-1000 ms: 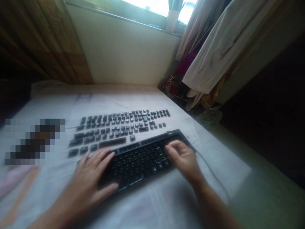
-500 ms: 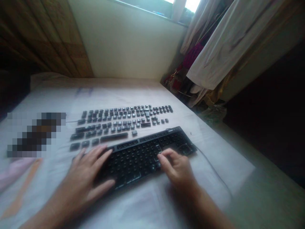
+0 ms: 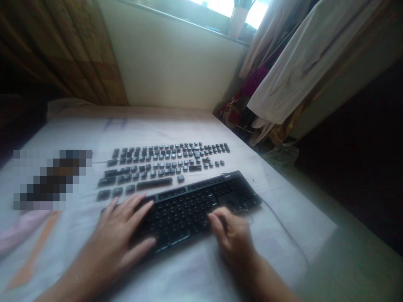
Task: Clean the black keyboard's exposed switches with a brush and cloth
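Keyboard (image 3: 189, 207), one, black: lying flat between and beneath the two hands, set slantwise on a white cloth (image 3: 163, 121), its right end farther off than its left. Bare key seats over much of it.

Left hand (image 3: 121, 228), one: palm down on the keyboard's left end, fingers spread, thumb apart from them along the near side.

Right hand (image 3: 234, 237), one: at the keyboard's near edge, right of its middle, thumb and forefinger brought together. Whether they pinch anything, cannot tell.

Loose keycaps (image 3: 162, 157), many, black: in rough rows just beyond the keyboard, with one long bar keycap (image 3: 154, 183) and a single small keycap (image 3: 180, 178) nearest its far edge.

Change from the preceding frame: the right hand sits nearer the keyboard's near edge, leaving more of its right section in view. Left hand, same station; keycap rows, same arrangement.

Cable (image 3: 285, 228), one, thin: curving over the cloth, right of the keyboard.

Left of the keyboard: one orange flat item (image 3: 37, 256), one pink cloth (image 3: 25, 230), one dark item (image 3: 53, 178) obscured by pixelation.

Beyond the keyboard: patterned curtain (image 3: 66, 54) to the left, pale wall (image 3: 176, 67), window (image 3: 214, 10), hanging garments (image 3: 289, 75) to the right.
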`<state>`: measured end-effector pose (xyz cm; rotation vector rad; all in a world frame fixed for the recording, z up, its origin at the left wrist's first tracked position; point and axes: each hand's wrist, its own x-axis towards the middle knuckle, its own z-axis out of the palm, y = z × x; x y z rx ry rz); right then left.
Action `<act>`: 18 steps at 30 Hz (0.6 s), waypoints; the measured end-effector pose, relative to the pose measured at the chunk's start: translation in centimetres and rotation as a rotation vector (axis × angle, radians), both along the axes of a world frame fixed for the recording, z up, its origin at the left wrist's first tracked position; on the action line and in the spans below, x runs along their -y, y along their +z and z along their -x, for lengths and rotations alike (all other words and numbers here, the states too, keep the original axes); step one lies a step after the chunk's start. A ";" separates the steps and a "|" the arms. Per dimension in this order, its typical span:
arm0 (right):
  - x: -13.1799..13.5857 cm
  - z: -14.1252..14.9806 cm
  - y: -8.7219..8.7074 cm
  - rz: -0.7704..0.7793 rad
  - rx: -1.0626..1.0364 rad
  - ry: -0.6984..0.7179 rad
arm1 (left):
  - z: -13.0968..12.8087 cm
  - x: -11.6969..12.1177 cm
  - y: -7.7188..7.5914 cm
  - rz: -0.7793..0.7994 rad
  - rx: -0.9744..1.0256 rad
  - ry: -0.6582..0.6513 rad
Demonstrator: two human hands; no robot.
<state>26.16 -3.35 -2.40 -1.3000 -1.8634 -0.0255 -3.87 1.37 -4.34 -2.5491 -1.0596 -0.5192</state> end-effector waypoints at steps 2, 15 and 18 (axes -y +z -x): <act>0.0 -0.1 -0.1 0.014 -0.036 0.006 | 0.0 0.0 0.0 -0.020 -0.007 -0.005; 0.1 -0.1 -1.5 0.087 -0.388 -0.077 | -0.1 -0.1 -0.4 0.047 0.042 0.024; -0.1 0.0 -2.1 0.134 -0.533 -0.142 | -0.3 -0.1 -0.5 0.049 0.070 0.028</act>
